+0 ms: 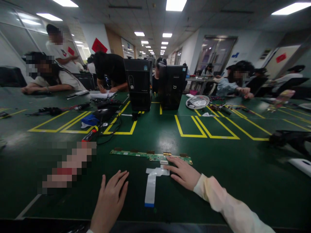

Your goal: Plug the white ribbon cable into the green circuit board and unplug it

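A long, narrow green circuit board (136,154) lies across the green table in front of me. A white flat ribbon cable (150,187) with a blue end runs from near the board's connector towards me, bending partway. My right hand (183,171) reaches in from the right, fingers stretched out; a fingertip rests at the board and another finger is by the cable's upper end. My left hand (112,194) is held over the table left of the cable, fingers apart and nothing in it.
Two black computer towers (139,85) stand side by side further back. A white round basket (198,102) sits to their right. Cables and a blue item (90,120) lie at the left, near a pixelated object (70,165). Several people sit or stand around the table.
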The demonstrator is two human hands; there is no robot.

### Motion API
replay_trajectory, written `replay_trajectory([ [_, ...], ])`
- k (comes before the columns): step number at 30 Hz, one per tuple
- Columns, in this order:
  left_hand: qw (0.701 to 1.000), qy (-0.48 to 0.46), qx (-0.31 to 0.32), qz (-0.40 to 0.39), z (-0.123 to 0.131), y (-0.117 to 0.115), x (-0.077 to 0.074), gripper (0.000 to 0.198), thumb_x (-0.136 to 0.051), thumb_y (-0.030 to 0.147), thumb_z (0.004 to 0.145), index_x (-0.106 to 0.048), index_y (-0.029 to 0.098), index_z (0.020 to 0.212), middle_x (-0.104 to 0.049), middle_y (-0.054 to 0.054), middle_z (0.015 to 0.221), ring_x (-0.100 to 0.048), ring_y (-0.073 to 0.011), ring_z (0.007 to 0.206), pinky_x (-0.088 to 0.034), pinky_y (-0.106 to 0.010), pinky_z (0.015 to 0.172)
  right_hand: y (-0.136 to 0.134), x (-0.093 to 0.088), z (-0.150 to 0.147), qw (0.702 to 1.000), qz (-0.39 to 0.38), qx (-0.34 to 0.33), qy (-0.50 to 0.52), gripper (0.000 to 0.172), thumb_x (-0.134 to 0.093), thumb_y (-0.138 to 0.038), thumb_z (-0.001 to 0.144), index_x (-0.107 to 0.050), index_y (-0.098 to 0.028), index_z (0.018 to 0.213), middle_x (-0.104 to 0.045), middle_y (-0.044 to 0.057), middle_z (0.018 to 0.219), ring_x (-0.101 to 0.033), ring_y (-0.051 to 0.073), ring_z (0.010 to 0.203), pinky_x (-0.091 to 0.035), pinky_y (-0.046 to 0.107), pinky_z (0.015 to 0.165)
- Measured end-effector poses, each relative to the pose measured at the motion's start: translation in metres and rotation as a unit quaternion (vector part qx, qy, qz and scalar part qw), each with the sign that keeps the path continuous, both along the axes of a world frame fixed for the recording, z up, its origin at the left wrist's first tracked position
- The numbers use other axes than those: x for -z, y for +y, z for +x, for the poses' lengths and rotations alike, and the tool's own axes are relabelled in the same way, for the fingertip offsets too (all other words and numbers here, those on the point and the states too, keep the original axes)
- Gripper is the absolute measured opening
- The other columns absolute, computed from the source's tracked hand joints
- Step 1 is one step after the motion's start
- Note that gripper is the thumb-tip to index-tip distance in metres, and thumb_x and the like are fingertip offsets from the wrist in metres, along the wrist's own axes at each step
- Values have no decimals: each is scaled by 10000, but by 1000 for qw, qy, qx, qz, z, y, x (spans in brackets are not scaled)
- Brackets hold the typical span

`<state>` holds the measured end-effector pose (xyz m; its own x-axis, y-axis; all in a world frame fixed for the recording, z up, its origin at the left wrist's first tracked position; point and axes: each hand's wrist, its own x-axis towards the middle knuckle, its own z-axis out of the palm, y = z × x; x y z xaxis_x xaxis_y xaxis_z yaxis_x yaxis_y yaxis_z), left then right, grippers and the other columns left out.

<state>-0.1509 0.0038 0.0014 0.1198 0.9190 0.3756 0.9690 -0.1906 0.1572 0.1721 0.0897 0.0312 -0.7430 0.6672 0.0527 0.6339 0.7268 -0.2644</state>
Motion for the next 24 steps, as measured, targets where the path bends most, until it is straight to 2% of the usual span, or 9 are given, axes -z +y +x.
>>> replay_trajectory([
  [3,1000,2,-1,5,0,-1,3,365,-392,333,926,-548,241,1243,-598,-59,1279,-506,-246,1231,-213,-593,1094,-8,-2,18,999,-21,30,-1,459,-377,-428,944,-441,-290,1376,-295,76,1489,-265,259,1367,-243,489,1118],
  [6,1000,4,-3,6,0,-2,4,373,-395,339,925,-540,231,1251,-594,-65,1283,-503,-244,1233,-221,-583,1096,-22,-1,47,995,-30,91,-16,513,-401,-501,922,-416,-301,1394,-284,78,1494,-267,284,1365,-252,524,1105],
  [13,1000,0,-8,-1,1,1,2,396,-381,350,927,-526,223,1273,-581,-76,1295,-499,-247,1236,-269,-566,1083,-67,11,124,967,26,247,-58,552,-375,-561,907,-388,-325,1406,-299,62,1489,-321,292,1339,-303,559,1065],
  [19,1000,-11,-3,2,2,1,2,403,-389,364,921,-530,216,1269,-582,-78,1293,-502,-246,1232,-283,-549,1085,-91,33,182,937,72,338,-43,582,-307,-601,897,-475,-287,1357,-389,75,1438,-428,267,1275,-410,459,1021],
  [24,1000,-27,-2,4,2,2,3,394,-398,351,917,-549,201,1249,-587,-82,1282,-507,-239,1227,-312,-498,1085,-90,57,208,895,103,432,-50,621,-258,-608,882,-508,-254,1328,-461,113,1370,-480,294,1223,-448,500,961],
])
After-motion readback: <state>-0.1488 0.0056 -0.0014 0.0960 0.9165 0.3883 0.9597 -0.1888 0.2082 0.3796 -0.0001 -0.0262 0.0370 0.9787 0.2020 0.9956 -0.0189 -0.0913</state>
